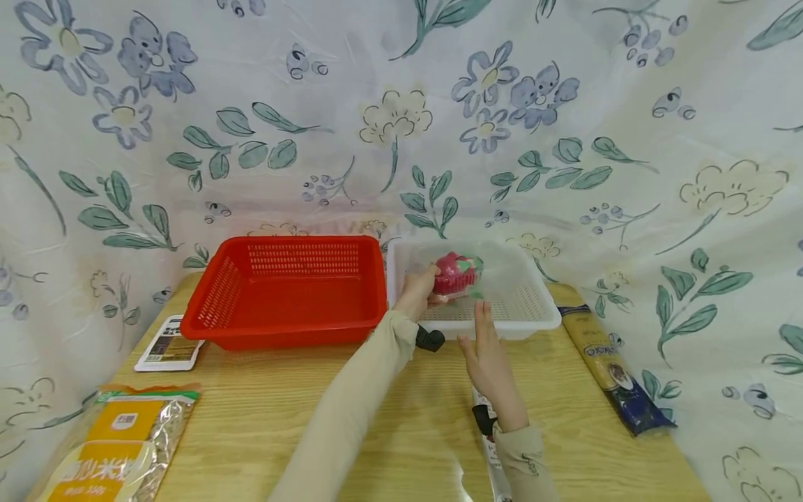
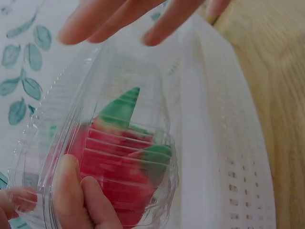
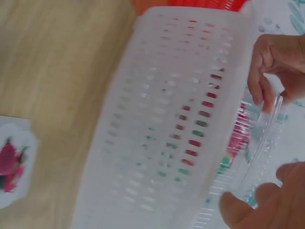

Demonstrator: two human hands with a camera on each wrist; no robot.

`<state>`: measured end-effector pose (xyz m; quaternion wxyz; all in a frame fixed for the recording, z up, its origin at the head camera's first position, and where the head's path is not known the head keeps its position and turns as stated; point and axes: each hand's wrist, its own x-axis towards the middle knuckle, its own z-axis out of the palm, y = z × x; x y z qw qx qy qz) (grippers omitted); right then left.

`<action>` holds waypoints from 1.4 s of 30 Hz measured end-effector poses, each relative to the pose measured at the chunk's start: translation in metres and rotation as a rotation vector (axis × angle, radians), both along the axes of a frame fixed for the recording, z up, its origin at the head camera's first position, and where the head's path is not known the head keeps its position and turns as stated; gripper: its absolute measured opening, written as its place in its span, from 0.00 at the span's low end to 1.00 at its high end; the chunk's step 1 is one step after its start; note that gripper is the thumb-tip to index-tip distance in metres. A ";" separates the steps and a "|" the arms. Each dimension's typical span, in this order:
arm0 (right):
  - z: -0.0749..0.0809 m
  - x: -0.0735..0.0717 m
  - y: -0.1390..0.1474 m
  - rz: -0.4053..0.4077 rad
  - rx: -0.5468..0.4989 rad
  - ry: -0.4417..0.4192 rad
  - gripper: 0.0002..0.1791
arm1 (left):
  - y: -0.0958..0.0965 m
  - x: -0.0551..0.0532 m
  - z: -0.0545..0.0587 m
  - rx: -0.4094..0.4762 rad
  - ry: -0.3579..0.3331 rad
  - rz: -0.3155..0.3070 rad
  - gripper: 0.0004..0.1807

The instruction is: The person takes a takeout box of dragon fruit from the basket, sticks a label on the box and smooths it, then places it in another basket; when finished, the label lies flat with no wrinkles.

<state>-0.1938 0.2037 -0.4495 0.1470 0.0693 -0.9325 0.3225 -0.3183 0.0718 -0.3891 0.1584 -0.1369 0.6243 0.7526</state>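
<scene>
A clear plastic clamshell box (image 2: 147, 71) holds a pink dragon fruit (image 2: 112, 171) with green tips. My left hand (image 1: 417, 291) grips this box by its left edge, thumb and fingers pinching the clear rim in the left wrist view. The box is in the white perforated basket (image 1: 530, 324), tilted inside it in the wrist views. My right hand (image 1: 492, 366) is held up by the basket's front rim, fingers straight and holding nothing. Its fingertips (image 3: 233, 207) show near the box's other end in the right wrist view.
A red basket (image 1: 285, 335) stands left of the white one. At the left lie a white-edged packet (image 1: 169, 345) and an orange bag (image 1: 106, 446). A long yellow-and-blue packet (image 1: 605, 362) lies right. Below my right forearm is a narrow white printed item (image 1: 495, 467).
</scene>
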 end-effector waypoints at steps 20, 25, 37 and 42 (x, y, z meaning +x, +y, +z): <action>0.040 0.001 0.010 -0.240 -0.248 0.389 0.50 | -0.057 0.080 0.008 -0.048 0.250 -0.032 0.36; 0.051 0.011 0.013 -0.113 -0.402 0.281 0.35 | -0.092 0.105 0.005 -0.094 0.314 -0.078 0.35; 0.055 0.041 -0.019 0.236 -0.651 0.092 0.30 | -0.148 0.177 -0.015 -0.680 0.616 -0.048 0.34; 0.046 0.062 -0.035 0.270 -0.699 0.157 0.30 | -0.158 0.202 -0.028 -0.658 0.662 -0.031 0.40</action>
